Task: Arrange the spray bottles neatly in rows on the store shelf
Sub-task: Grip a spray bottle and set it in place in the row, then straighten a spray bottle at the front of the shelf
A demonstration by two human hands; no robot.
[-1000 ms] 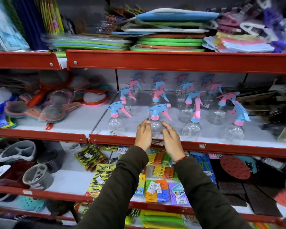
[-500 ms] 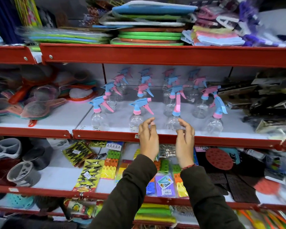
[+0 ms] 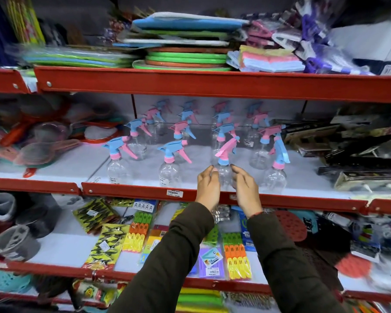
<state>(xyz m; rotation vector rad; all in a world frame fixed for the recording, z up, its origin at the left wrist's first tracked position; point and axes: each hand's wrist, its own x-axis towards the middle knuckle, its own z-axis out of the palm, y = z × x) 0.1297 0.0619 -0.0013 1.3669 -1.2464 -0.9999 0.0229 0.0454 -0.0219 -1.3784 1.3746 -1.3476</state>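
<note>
Both hands reach up to the front edge of the middle shelf (image 3: 131,194), one on each side of a clear spray bottle (image 3: 224,170) with a pink trigger head and a blue collar. The left hand (image 3: 208,185) curves its fingers against the bottle's left side; the right hand (image 3: 244,185) cups the right side with fingers loosely spread. Whether either hand actually grips the bottle or only brackets it I cannot tell (the clear plastic blurs against the palms).

The bottle stands upright in the front row, third from the left. To its left stand two front bottles with blue heads, one at the far left (image 3: 117,164) and one beside the hands (image 3: 170,168). To its right stands a fourth bottle (image 3: 275,175), its blue head tilted. Behind them more bottles (image 3: 181,129) recede in rough columns toward the back wall, heads alternating pink and blue.

A white price label (image 3: 174,193) sits on the shelf's red lip, just left of the left hand. Dark green sleeves (image 3: 167,256) cover both forearms.
</note>
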